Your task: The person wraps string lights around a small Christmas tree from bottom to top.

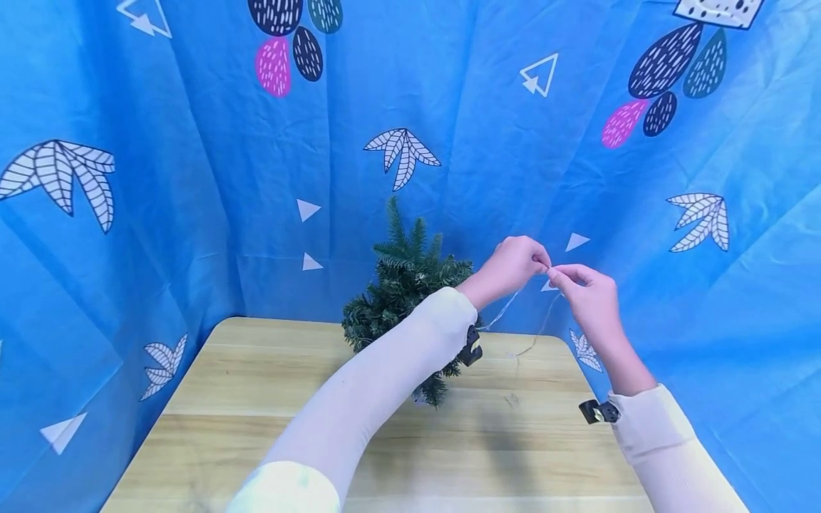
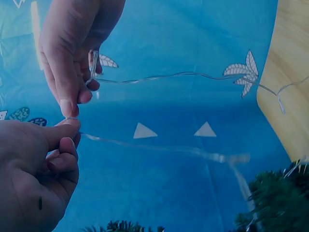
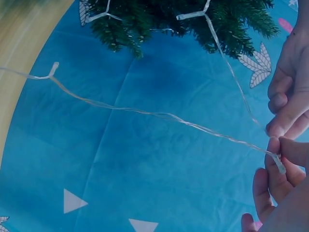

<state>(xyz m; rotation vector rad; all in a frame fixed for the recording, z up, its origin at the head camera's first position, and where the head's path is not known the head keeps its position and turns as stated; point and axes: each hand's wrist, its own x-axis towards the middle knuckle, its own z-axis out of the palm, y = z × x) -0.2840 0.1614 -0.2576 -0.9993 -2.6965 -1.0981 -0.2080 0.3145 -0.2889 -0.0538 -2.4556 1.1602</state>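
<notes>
My left hand [image 1: 515,258] and right hand [image 1: 593,298] meet fingertip to fingertip above the table's back right, in the head view. Between thumb and fingers each pinches the thin clear wire of a string of fairy lights [image 3: 164,115]. A small clear bulb [image 3: 282,166] sticks out by the right fingers in the right wrist view. From the left fingers the wire runs back to a small green Christmas tree [image 1: 400,285], where more bulbs lie on the branches. The left forearm crosses in front of the tree and hides part of it.
The tree stands toward the back of a light wooden table [image 1: 256,406]. From the right hand, the other side of the wire hangs down to the tabletop. A blue patterned curtain [image 1: 410,85] encloses the back and sides.
</notes>
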